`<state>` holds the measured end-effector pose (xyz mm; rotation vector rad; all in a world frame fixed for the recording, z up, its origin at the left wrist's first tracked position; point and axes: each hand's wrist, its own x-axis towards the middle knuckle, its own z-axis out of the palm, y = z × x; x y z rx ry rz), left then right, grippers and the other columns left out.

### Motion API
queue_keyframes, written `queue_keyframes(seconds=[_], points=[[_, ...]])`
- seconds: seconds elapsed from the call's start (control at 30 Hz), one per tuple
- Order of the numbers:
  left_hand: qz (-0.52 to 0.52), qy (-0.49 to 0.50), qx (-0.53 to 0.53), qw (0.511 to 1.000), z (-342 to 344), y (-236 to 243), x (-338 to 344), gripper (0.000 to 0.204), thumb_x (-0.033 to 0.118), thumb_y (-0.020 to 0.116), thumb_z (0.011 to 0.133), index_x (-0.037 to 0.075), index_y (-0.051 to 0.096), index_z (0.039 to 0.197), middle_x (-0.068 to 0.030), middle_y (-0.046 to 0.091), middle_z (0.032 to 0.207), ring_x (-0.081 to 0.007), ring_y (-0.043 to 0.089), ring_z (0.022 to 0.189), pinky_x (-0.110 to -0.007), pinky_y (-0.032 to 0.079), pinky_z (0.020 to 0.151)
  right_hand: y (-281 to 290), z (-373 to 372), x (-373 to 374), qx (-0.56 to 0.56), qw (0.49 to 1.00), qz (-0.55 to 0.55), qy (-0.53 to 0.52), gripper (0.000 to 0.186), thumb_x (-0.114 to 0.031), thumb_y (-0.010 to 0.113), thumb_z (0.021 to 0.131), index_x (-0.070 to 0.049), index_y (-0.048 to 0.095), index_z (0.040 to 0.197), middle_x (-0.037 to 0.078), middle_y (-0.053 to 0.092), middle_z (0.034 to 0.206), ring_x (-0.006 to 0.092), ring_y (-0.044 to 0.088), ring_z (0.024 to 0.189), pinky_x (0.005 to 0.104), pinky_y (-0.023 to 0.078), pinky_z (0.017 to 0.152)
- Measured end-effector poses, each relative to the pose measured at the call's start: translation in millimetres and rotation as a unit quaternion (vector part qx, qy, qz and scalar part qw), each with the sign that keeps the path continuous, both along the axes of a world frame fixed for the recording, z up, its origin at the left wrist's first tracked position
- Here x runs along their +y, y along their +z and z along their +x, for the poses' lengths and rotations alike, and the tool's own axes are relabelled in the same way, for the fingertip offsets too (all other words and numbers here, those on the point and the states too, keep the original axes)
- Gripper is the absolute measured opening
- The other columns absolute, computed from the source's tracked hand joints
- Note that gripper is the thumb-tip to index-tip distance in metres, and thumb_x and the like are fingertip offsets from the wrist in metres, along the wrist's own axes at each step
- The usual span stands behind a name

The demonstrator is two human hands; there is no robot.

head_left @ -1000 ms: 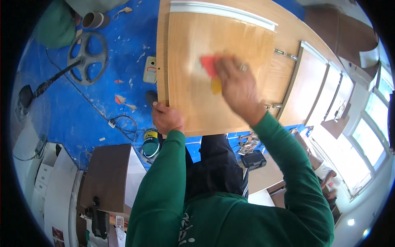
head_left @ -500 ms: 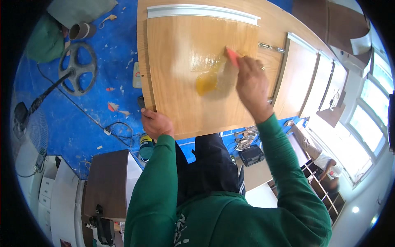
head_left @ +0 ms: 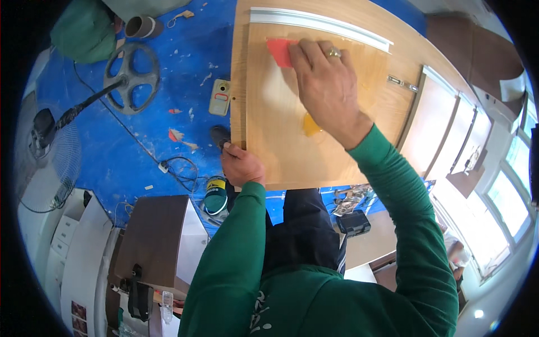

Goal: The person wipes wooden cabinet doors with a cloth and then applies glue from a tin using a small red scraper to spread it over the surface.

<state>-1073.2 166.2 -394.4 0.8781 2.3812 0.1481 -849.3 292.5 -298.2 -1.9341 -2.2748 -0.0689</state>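
A light wooden panel (head_left: 273, 140) with a white strip (head_left: 314, 22) along its far edge lies on a larger board. My left hand (head_left: 240, 165) is closed on the panel's near left corner, thumb at the edge. My right hand (head_left: 328, 84) grips a flat red spreader (head_left: 279, 51) against the panel's upper left part, just below the white strip. Its underside is hidden by my fingers. A yellow liquid puddle (head_left: 311, 126) lies below that hand, and the surface has wet sheen in places.
Along the right are more panels (head_left: 432, 121) with metal hinges. A pedestal fan (head_left: 59, 151), cables and debris are on the blue floor (head_left: 101, 163) at left. A brown cabinet (head_left: 151, 241) stands lower left. Another person (head_left: 455, 250) is at the lower right, near windows.
My right hand with the red spreader has swept out to the right, then up and left to below the white strip. My left hand still holds the panel's edge.
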Motion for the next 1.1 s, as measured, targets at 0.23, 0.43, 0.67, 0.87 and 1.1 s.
queue_keyframes(seconds=[0.23, 0.43, 0.67, 0.87, 1.1], points=[[-0.006, -0.039, 0.039, 0.998, -2, -1, -1, 0.056, 0.040, 0.034, 0.117, 0.001, 0.074, 0.117, -0.0257, 0.074, 0.114, -0.0506, 0.067, 0.109, -0.059, 0.052, 0.098, -27, 5, 26, -0.050, 0.998, 0.025, 0.013, 0.022, -0.020, 0.072, 0.096, -0.004, 0.073, 0.111, 0.009, 0.068, 0.108, 0.0264, 0.068, 0.104, 0.0420, 0.050, 0.083], [-0.001, -0.056, 0.041, 0.998, -4, -1, -1, 0.055, 0.039, 0.034, 0.117, 0.000, 0.074, 0.117, -0.0242, 0.074, 0.116, -0.0492, 0.067, 0.110, -0.059, 0.052, 0.098, -35, -1, 27, -0.063, 0.997, 0.049, 0.003, 0.025, -0.020, 0.074, 0.095, -0.003, 0.073, 0.114, 0.008, 0.069, 0.109, 0.0256, 0.068, 0.103, 0.0413, 0.051, 0.082], [-0.002, -0.065, 0.032, 0.997, -7, -5, -6, 0.055, 0.038, 0.034, 0.116, 0.001, 0.074, 0.118, -0.0243, 0.074, 0.116, -0.0491, 0.067, 0.109, -0.059, 0.052, 0.099, -1, -32, -50, -0.028, 0.995, -0.087, 0.044, 0.033, -0.015, 0.066, 0.095, -0.002, 0.072, 0.125, 0.011, 0.068, 0.120, 0.0317, 0.068, 0.110, 0.0444, 0.052, 0.089], [0.006, -0.066, 0.032, 0.997, -6, -5, -7, 0.055, 0.039, 0.033, 0.117, 0.000, 0.073, 0.117, -0.0245, 0.073, 0.116, -0.0495, 0.066, 0.110, -0.059, 0.052, 0.099, 26, -4, -35, 0.061, 0.988, -0.125, -0.064, 0.037, -0.005, 0.066, 0.090, -0.002, 0.073, 0.126, 0.013, 0.071, 0.123, 0.0350, 0.069, 0.110, 0.0458, 0.054, 0.094], [0.010, -0.067, 0.028, 0.997, -5, -4, -5, 0.056, 0.039, 0.032, 0.117, -0.001, 0.072, 0.117, -0.0255, 0.072, 0.116, -0.0501, 0.065, 0.111, -0.059, 0.051, 0.100, -8, 58, -25, 0.006, 0.991, -0.046, -0.125, 0.036, -0.001, 0.065, 0.091, -0.006, 0.075, 0.125, 0.010, 0.073, 0.121, 0.0345, 0.069, 0.109, 0.0463, 0.053, 0.094]])
